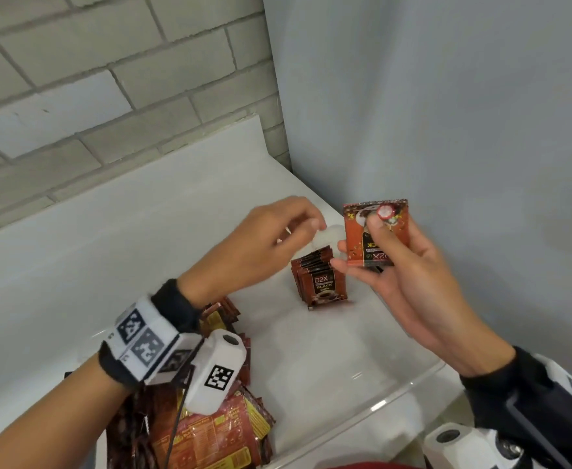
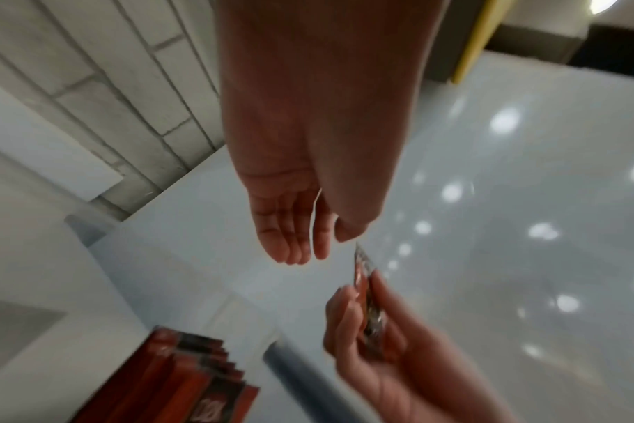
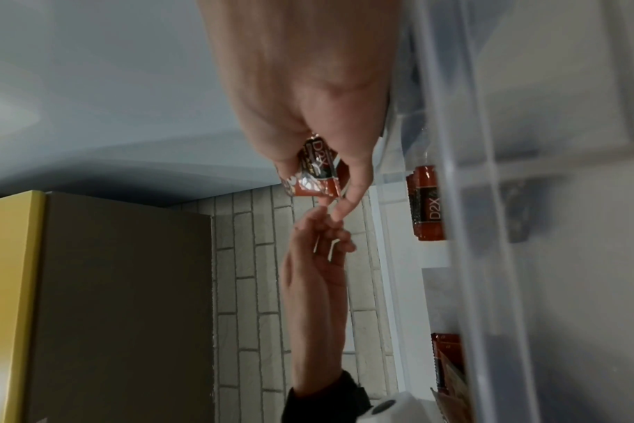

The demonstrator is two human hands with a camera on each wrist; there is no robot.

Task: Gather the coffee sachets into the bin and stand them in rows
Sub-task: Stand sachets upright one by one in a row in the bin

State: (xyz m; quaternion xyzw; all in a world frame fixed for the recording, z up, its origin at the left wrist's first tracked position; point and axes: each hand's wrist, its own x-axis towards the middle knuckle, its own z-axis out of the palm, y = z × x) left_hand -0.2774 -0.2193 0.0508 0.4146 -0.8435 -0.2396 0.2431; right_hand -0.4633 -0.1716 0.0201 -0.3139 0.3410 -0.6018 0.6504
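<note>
Loose sachets [image 1: 210, 431] sit heaped at the near-left end of the clear bin [image 1: 362, 421], under the left wrist. Right hand [image 1: 406, 275] has one sachet [image 1: 374, 231] pinched upside down between thumb and fingers [image 1: 342, 264], held up just right of the standing row [image 1: 321, 282] at the bin's far end. Left hand [image 1: 260, 245] hovers over that row, fingers loosely curled, nothing in it. Bin's on a white worktop [image 1: 74, 265] tucked in a corner, brick wall [image 1: 91, 79] behind the bin, plain wall [image 1: 447, 113] to its right.
</note>
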